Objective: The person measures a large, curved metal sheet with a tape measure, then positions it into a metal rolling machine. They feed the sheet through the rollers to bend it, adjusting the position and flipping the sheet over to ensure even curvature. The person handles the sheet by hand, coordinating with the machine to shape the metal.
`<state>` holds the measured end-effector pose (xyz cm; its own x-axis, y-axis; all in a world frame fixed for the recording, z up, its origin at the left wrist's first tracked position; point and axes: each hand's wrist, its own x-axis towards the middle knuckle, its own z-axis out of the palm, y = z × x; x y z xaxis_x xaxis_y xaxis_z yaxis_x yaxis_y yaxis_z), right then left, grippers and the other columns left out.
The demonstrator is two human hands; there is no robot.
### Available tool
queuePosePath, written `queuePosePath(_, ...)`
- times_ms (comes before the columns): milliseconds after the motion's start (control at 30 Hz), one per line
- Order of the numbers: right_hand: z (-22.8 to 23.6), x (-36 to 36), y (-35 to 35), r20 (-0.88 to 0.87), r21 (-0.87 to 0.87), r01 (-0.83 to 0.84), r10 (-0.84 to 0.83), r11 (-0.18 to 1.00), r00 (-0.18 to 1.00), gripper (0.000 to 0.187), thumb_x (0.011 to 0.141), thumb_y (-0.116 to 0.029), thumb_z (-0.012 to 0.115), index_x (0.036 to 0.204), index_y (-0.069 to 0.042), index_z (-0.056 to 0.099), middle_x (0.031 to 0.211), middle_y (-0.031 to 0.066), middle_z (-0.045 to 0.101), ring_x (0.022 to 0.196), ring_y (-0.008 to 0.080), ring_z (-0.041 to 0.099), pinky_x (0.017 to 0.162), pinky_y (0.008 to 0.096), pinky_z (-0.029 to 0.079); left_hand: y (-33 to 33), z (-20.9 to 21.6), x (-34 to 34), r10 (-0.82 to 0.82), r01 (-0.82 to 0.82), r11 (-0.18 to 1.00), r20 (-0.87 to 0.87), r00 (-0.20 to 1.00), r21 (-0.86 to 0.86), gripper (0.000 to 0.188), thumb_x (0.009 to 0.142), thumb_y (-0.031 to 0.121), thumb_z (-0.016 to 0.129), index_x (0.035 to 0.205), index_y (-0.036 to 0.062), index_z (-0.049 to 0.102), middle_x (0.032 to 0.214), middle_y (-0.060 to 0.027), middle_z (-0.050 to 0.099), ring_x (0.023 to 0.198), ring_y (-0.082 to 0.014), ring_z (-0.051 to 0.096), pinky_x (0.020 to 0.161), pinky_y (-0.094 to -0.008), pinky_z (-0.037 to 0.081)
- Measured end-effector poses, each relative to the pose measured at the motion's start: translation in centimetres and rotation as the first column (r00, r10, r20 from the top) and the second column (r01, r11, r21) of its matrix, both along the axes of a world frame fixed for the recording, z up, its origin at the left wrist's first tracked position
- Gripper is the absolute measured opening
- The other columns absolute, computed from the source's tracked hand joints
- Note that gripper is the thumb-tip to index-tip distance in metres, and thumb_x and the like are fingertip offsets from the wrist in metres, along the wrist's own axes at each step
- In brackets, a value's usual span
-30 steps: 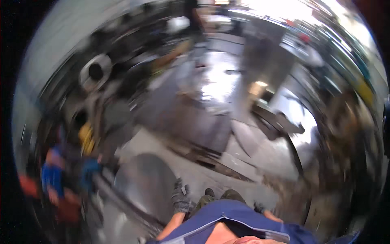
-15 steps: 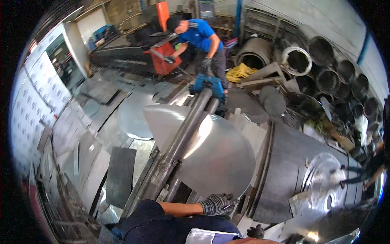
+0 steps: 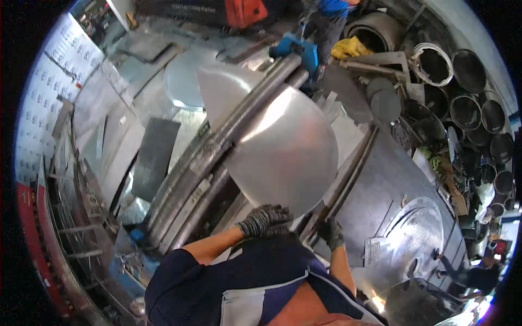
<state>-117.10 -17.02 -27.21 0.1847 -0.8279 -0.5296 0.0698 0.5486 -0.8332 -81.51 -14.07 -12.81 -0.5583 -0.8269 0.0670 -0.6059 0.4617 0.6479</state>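
Observation:
A large curved sheet of shiny metal (image 3: 293,146) lies between the long steel rollers (image 3: 217,142) of a rolling machine. My left hand (image 3: 265,220), in a striped grey glove, is at the sheet's near edge, fingers reaching rightward and loosely apart; I see nothing held in it. To its right, my right hand (image 3: 333,233) wears a dark glove beside the dark rail (image 3: 353,168). Its fingers are dark and blurred, so their grip is unclear. The blue roller end housing (image 3: 296,51) stands at the far end.
Beyond the housing stands a co-worker (image 3: 329,22), cut off by the top edge. Metal offcuts (image 3: 156,157) cover the left side. Stacked metal tubes (image 3: 467,111) fill the far right. A dark plate (image 3: 380,187) lies right of the rail, with a perforated disc (image 3: 416,233) on it.
The view has tilted down and shifted, so the co-worker is now mostly cut off. My right hand has come up beside the rail; my left is nearer the sheet's edge.

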Motion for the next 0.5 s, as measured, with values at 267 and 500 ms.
queuePosePath(267, 3.5, -2.4, -10.1, -0.073, 0.258, -0.006, 0.026, 0.966, 0.997, 0.049, 0.085, -0.049, 0.056, 0.114, -0.011, 0.047, 0.105, 0.0191, 0.060, 0.082, 0.0372, 0.060, 0.064, 0.0475, 0.050, 2.5, 2.9, -1.6, 0.342, -0.387, 0.906, 0.242, 0.908, 0.171, 0.079, 0.072, 0.055, 0.061, 0.139, 0.0214, 0.035, 0.147, -0.0141, 0.024, 0.135, -0.0427, 0.018, 0.106, -0.0571, 0.015)
queuePosePath(500, 0.2, -3.2, -22.2, -0.390, 0.021, -0.351, 0.330, 0.936, 0.860, 0.044, 0.086, -0.050, 0.054, 0.100, -0.009, 0.052, 0.088, 0.0134, 0.062, 0.069, 0.0307, 0.060, 0.056, 0.0417, 0.051, 3.4, 0.4, -3.4, 0.767, -0.788, 0.602, 0.180, 0.616, 0.130, 0.102, 0.069, 0.061, 0.063, 0.143, 0.0077, 0.017, 0.144, -0.0261, 0.020, 0.135, -0.0385, 0.018, 0.109, -0.0475, 0.020)
